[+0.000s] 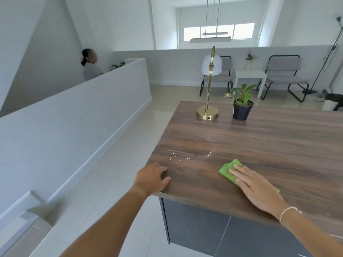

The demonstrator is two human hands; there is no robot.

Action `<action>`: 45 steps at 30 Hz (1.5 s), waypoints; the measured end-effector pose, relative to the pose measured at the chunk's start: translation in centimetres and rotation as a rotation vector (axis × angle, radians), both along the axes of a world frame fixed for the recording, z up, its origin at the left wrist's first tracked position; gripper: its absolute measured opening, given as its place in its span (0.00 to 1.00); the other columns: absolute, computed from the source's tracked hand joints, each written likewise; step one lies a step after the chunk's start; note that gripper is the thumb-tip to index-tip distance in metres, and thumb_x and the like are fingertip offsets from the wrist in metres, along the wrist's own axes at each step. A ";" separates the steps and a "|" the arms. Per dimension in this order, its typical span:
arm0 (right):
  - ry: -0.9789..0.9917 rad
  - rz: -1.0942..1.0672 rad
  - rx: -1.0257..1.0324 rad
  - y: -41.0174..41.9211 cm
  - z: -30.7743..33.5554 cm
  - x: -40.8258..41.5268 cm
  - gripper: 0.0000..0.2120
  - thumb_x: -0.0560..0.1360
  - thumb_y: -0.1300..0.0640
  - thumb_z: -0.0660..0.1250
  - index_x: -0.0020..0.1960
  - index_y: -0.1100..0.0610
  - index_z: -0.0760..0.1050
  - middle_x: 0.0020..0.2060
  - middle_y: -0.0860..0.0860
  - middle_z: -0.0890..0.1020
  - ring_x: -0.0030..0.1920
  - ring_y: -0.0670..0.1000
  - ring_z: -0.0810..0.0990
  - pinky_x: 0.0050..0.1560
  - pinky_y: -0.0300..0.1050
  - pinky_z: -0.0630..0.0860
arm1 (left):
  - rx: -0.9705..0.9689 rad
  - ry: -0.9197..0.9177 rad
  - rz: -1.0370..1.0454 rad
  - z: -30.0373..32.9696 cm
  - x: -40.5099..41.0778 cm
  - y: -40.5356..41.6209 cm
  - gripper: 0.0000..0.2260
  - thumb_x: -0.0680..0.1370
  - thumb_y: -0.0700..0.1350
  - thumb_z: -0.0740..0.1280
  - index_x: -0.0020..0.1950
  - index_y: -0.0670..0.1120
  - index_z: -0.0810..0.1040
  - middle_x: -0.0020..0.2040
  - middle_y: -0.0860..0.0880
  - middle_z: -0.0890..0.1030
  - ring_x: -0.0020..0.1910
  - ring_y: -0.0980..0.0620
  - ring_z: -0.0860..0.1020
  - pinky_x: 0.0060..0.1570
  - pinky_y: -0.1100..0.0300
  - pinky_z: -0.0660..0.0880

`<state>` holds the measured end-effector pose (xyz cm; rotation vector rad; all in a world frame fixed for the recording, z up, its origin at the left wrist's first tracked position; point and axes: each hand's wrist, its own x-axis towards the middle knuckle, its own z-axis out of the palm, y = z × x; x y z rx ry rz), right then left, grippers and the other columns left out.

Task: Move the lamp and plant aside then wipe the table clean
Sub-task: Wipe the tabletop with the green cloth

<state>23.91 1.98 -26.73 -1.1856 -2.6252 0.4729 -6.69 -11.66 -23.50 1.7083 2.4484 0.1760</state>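
A dark wood table (pixel 269 145) fills the right half of the view. Near its far edge stand a brass lamp (pixel 207 112) with a white shade and, to the right of it, a small green plant (pixel 242 106) in a black pot. My right hand (pixel 258 188) lies flat on a folded green cloth (pixel 227 169), pressing it on the tabletop near the front edge. My left hand (pixel 152 179) rests on the table's near left corner, fingers curled over the edge, holding nothing else. Water droplets (pixel 178 158) and a wet ring glisten between my hands.
A low white wall (pixel 83 115) runs along the left, with a person (pixel 90 64) behind it. Beyond the table stand two grey chairs (pixel 284 76), a small white side table (pixel 249 75) and a floor lamp (pixel 332 52). Pale tiled floor lies left of the table.
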 end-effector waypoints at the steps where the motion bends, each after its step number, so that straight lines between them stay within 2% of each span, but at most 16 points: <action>1: -0.028 -0.057 -0.002 1.1 0.3 -0.2 0.20 0.81 0.52 0.52 0.72 0.46 0.61 0.75 0.45 0.58 0.76 0.48 0.54 0.75 0.45 0.51 | 0.003 -0.002 0.003 0.0 0.0 0.0 0.21 0.75 0.59 0.59 0.67 0.54 0.71 0.66 0.52 0.73 0.65 0.51 0.72 0.61 0.56 0.71; 5: -0.117 -0.182 -0.006 3.1 0.7 -5.2 0.21 0.81 0.53 0.47 0.74 0.47 0.56 0.77 0.48 0.54 0.76 0.53 0.52 0.75 0.50 0.52 | 0.014 -0.004 0.009 -0.2 0.0 0.1 0.22 0.75 0.59 0.59 0.66 0.54 0.71 0.66 0.53 0.73 0.64 0.51 0.72 0.60 0.56 0.71; 9: -0.042 0.012 0.016 -1.3 -0.1 -10.9 0.21 0.81 0.52 0.47 0.74 0.45 0.57 0.76 0.44 0.54 0.77 0.50 0.51 0.75 0.47 0.50 | 0.005 -0.011 -0.007 -0.2 -0.3 0.1 0.21 0.75 0.59 0.59 0.67 0.55 0.71 0.66 0.53 0.73 0.64 0.52 0.72 0.60 0.57 0.70; 12: -0.005 0.199 0.055 -5.3 -0.7 -9.4 0.20 0.81 0.50 0.47 0.73 0.41 0.57 0.74 0.37 0.52 0.75 0.42 0.47 0.75 0.42 0.46 | 0.005 -0.009 -0.022 -0.1 -0.9 0.1 0.20 0.76 0.58 0.59 0.66 0.56 0.71 0.67 0.54 0.73 0.65 0.52 0.71 0.61 0.57 0.69; 15: 0.013 0.198 0.016 -4.7 -0.5 -4.6 0.20 0.81 0.50 0.49 0.71 0.38 0.57 0.71 0.33 0.52 0.73 0.38 0.47 0.74 0.38 0.45 | 0.004 -0.017 -0.039 0.1 -1.5 0.3 0.19 0.76 0.58 0.58 0.65 0.55 0.73 0.66 0.54 0.74 0.64 0.52 0.72 0.59 0.57 0.70; 17: 0.004 0.091 0.002 -1.7 -0.2 -2.4 0.20 0.81 0.52 0.51 0.72 0.42 0.60 0.73 0.37 0.56 0.75 0.43 0.52 0.74 0.40 0.48 | 0.006 -0.027 -0.048 0.1 -1.9 0.7 0.19 0.76 0.58 0.59 0.64 0.54 0.74 0.66 0.53 0.74 0.64 0.52 0.71 0.60 0.55 0.70; 20: -0.080 -0.111 0.000 3.7 0.5 -3.2 0.20 0.81 0.56 0.51 0.72 0.50 0.61 0.75 0.49 0.58 0.76 0.51 0.56 0.75 0.50 0.54 | 0.020 -0.054 -0.042 0.1 -2.4 1.1 0.19 0.75 0.58 0.60 0.63 0.54 0.74 0.69 0.53 0.71 0.67 0.51 0.69 0.63 0.55 0.69; 23: -0.117 -0.194 0.003 5.7 0.7 -8.3 0.21 0.81 0.55 0.49 0.74 0.50 0.59 0.76 0.50 0.56 0.76 0.54 0.54 0.75 0.54 0.55 | 0.027 -0.086 -0.058 0.0 -3.2 1.6 0.19 0.76 0.58 0.60 0.64 0.54 0.74 0.70 0.53 0.70 0.67 0.52 0.69 0.63 0.55 0.68; 27: -0.053 0.009 -0.020 1.9 -0.1 -14.1 0.21 0.81 0.54 0.48 0.73 0.48 0.59 0.76 0.47 0.55 0.77 0.52 0.52 0.76 0.50 0.51 | 0.028 -0.111 -0.115 -0.1 -4.2 2.5 0.20 0.76 0.57 0.60 0.65 0.53 0.73 0.71 0.53 0.69 0.68 0.51 0.68 0.65 0.55 0.66; 30: -0.015 0.172 0.009 -1.3 -0.5 -12.3 0.20 0.81 0.53 0.50 0.72 0.43 0.59 0.75 0.40 0.56 0.76 0.44 0.51 0.76 0.43 0.49 | 0.024 -0.120 -0.143 -0.2 -5.0 3.5 0.20 0.76 0.57 0.60 0.67 0.53 0.71 0.72 0.52 0.68 0.69 0.51 0.67 0.66 0.55 0.65; 33: 0.015 0.122 -0.014 -0.4 -0.1 -8.1 0.19 0.81 0.53 0.52 0.71 0.42 0.61 0.72 0.36 0.56 0.74 0.41 0.52 0.75 0.41 0.49 | 0.044 -0.144 -0.163 0.0 -5.7 5.1 0.20 0.76 0.57 0.60 0.66 0.53 0.71 0.72 0.52 0.68 0.69 0.51 0.67 0.66 0.55 0.65; 36: 0.008 -0.102 -0.014 4.3 0.1 -5.5 0.19 0.80 0.56 0.53 0.71 0.48 0.64 0.73 0.44 0.61 0.75 0.48 0.56 0.76 0.47 0.54 | 0.066 -0.161 -0.170 0.0 -5.9 6.7 0.20 0.76 0.57 0.61 0.66 0.53 0.72 0.71 0.53 0.68 0.69 0.52 0.67 0.66 0.56 0.65; 39: -0.052 -0.229 -0.005 9.8 0.7 -7.3 0.20 0.81 0.57 0.51 0.72 0.51 0.62 0.75 0.51 0.59 0.76 0.53 0.56 0.76 0.52 0.54 | 0.061 -0.170 -0.163 0.0 -6.1 8.3 0.20 0.75 0.57 0.61 0.66 0.53 0.72 0.72 0.54 0.68 0.69 0.53 0.67 0.65 0.57 0.65; 42: -0.072 -0.163 -0.028 12.6 0.8 -12.5 0.20 0.81 0.56 0.49 0.73 0.51 0.60 0.76 0.51 0.56 0.76 0.53 0.53 0.76 0.53 0.52 | 0.064 -0.175 -0.140 0.2 -6.4 10.0 0.20 0.76 0.56 0.61 0.66 0.53 0.72 0.72 0.54 0.67 0.69 0.53 0.67 0.66 0.57 0.64; 45: -0.049 0.030 -0.045 11.4 0.0 -15.5 0.20 0.81 0.55 0.48 0.73 0.48 0.60 0.76 0.47 0.56 0.76 0.51 0.52 0.76 0.50 0.51 | 0.031 -0.178 -0.113 0.5 -6.5 11.5 0.19 0.77 0.55 0.59 0.66 0.53 0.72 0.73 0.53 0.67 0.70 0.52 0.66 0.67 0.56 0.63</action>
